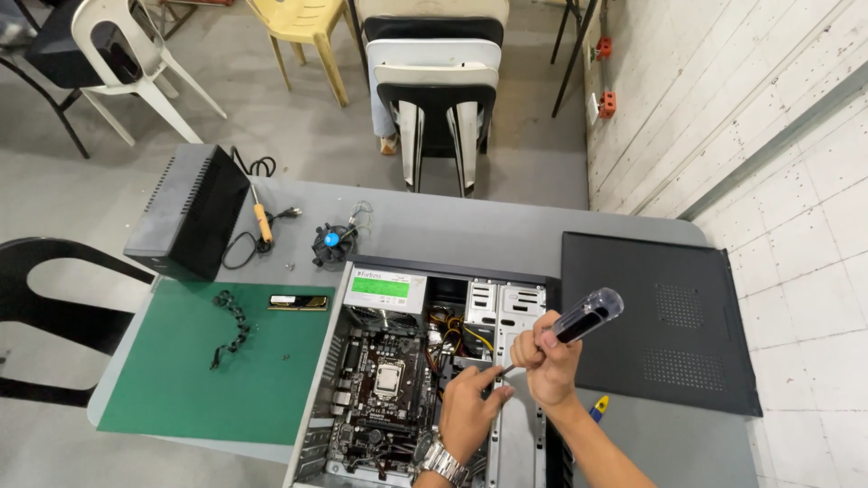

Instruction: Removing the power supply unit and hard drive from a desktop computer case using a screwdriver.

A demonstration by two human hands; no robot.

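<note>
An open computer case lies flat on the grey table, showing a motherboard and a power supply. My right hand grips a screwdriver with a clear and black handle, its tip angled down and left into the drive bay area. My left hand, a metal watch on its wrist, rests inside the case with its fingers at the screwdriver tip.
The case's black side panel lies to the right. On the left are a green mat with a memory stick and a black cable, a black box, an orange-handled screwdriver and a cooler fan. Chairs stand behind the table.
</note>
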